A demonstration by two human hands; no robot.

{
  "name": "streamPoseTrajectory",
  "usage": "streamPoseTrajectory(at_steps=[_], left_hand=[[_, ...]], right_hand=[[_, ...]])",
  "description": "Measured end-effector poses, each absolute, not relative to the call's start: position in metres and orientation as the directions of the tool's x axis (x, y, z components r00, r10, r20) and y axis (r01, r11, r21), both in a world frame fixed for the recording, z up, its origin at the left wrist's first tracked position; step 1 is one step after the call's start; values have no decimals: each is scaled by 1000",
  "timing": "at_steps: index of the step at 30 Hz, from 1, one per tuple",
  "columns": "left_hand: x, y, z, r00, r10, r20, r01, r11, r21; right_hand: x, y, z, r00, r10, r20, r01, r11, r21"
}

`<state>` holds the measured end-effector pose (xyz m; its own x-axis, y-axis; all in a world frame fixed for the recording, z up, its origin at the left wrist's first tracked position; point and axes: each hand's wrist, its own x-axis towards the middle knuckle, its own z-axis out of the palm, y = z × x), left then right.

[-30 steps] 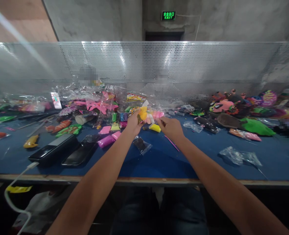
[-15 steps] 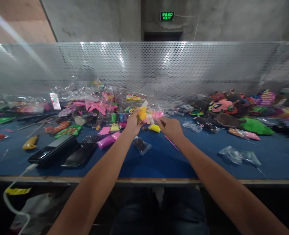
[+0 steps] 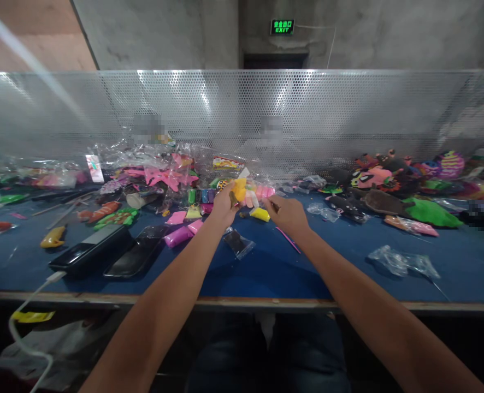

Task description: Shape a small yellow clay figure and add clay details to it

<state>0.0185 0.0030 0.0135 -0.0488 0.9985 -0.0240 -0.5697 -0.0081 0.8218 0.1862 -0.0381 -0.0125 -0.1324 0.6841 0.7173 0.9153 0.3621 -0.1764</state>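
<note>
My left hand (image 3: 224,204) is closed around a yellow modelled clay figure (image 3: 239,189), whose lower part looks dark. Just to the right, my right hand (image 3: 286,213) is closed, its thumb and fingertips pinched together; whether something small sits between them is hidden. Below and between the hands lies a yellow clay packet (image 3: 260,214). Pink clay packets (image 3: 264,191) lie behind, near the right fingertips. A small clear bag with dark contents (image 3: 238,243) rests on the blue table, in front of my left hand. Beneath my right wrist is a thin pink stick (image 3: 288,240).
On the left are a black phone (image 3: 137,254), a dark device with a white cable (image 3: 88,248) and a magenta packet (image 3: 178,237). Pink starfish shapes (image 3: 168,177) and plastic bags crowd the back. A crumpled clear bag (image 3: 403,261) and a green piece (image 3: 432,212) lie right. A perforated metal screen (image 3: 209,103) stands behind.
The whole view has shifted very slightly. Both hands keep nearly the same pose, with the yellow clay figure still in my left hand.
</note>
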Motion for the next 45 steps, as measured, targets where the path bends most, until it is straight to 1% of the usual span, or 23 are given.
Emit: streamPoseTrajectory(at_steps=[7, 11, 15, 20, 24, 29, 32, 39, 45], left_hand=[[24, 4, 9, -72, 997, -27, -558, -18, 830], [25, 2, 11, -80, 996, -36, -556, -15, 831], [23, 1, 14, -89, 996, -21, -553, -32, 833], [22, 2, 12, -83, 996, 37, -531, -75, 844], [25, 3, 8, -108, 992, 70, -532, -117, 839], [30, 0, 11, -67, 997, 41, -569, -72, 819], [31, -3, 13, -38, 999, 8, -582, -28, 812], [35, -10, 13, 17, 1000, 23, -608, -7, 794], [42, -4, 4, 63, 996, 60, -625, -7, 781]], right_hand=[[184, -41, -11, -114, 703, 702, 953, 278, -124], [180, -43, -9, -124, 745, 656, 969, 234, -82], [179, -44, -8, -143, 772, 620, 967, 243, -80], [179, -43, -9, -130, 760, 637, 966, 243, -92], [174, -43, -11, -101, 738, 668, 953, 264, -148], [169, -40, -16, -41, 704, 709, 868, 377, -324], [167, -37, -19, -10, 704, 710, 820, 412, -397], [164, -34, -24, 19, 711, 703, 757, 449, -474], [162, -34, -25, 35, 704, 709, 738, 461, -493]])
